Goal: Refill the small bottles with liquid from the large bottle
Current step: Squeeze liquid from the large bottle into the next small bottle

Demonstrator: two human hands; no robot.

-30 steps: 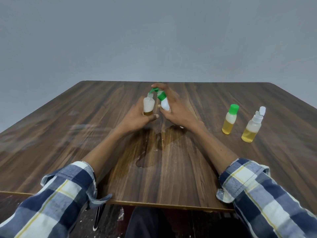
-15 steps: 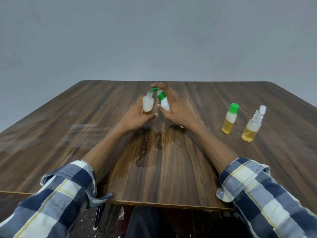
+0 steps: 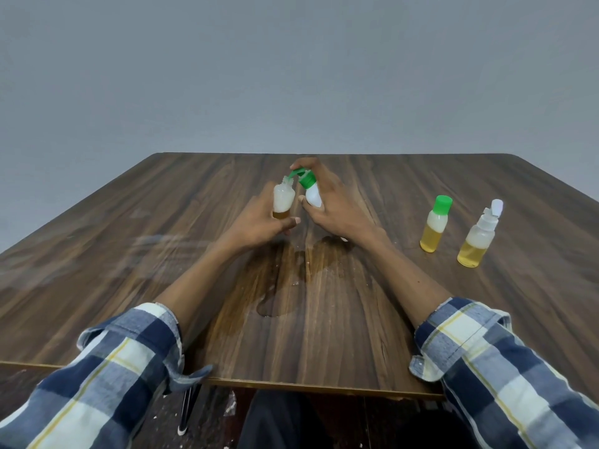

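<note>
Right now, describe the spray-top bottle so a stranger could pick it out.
On the wooden table, look right of the person's right hand, where two bottles of yellow liquid stand. It is the spray-top bottle, farthest right; its top is white, while its neighbour has a green cap.

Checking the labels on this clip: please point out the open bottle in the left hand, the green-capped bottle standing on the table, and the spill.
Open small bottle point(image 3: 284, 199): head view, on its cloudy body.
Green-capped bottle point(image 3: 435, 229): head view, mid-body above the yellow liquid.
Spilled liquid point(image 3: 275, 307): head view, on the puddle's near end.

open small bottle point(image 3: 284, 199) upright, green-capped large bottle point(image 3: 311, 190) tilted spout-first onto its mouth
</note>
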